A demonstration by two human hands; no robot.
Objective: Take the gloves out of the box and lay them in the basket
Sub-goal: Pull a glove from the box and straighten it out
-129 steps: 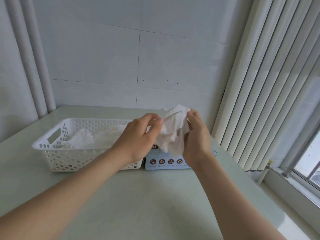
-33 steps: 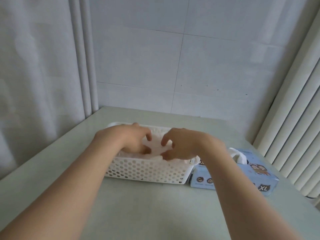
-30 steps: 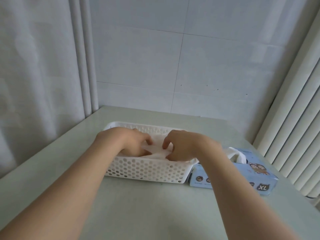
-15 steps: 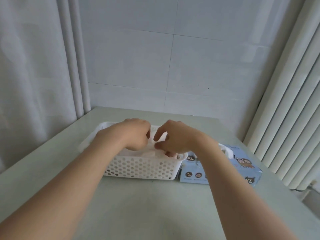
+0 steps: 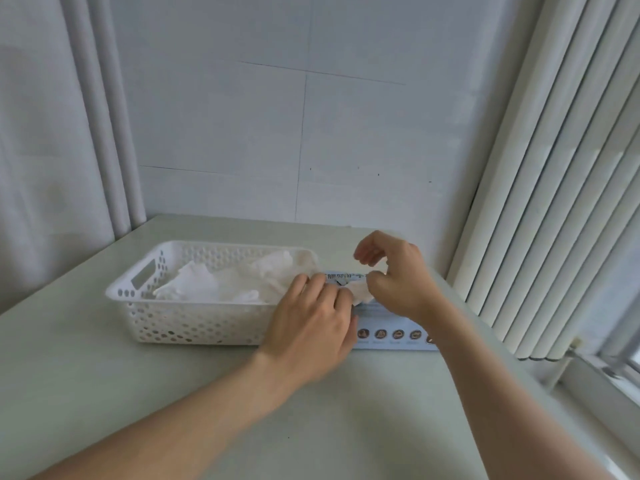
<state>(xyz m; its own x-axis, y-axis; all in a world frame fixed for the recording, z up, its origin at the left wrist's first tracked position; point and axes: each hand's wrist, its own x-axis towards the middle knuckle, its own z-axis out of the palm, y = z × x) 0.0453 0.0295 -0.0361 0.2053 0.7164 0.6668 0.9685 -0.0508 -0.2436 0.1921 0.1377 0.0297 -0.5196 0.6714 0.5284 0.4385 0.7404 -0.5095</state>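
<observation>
A white perforated basket point(image 5: 128, 289) stands on the table and holds several crumpled white gloves point(image 5: 242, 278). Right beside it lies the light-blue glove box point(image 5: 391, 336), mostly covered by my hands. A white glove point(image 5: 362, 293) sticks out of the box's top opening. My right hand point(image 5: 398, 282) is over the opening and pinches this glove between thumb and fingers. My left hand point(image 5: 311, 320) lies flat on the box's left end, against the basket's right wall, gripping nothing.
The pale green table point(image 5: 173, 393) runs to a tiled wall behind. Vertical blinds point(image 5: 554, 202) hang close on the right, just past the box. A white curtain point(image 5: 52, 133) hangs at the left. The table's right edge falls off toward a window sill.
Both hands have left the basket and moved right to the box. The glove they held now lies in the basket. My right hand has taken hold of the glove at the opening.
</observation>
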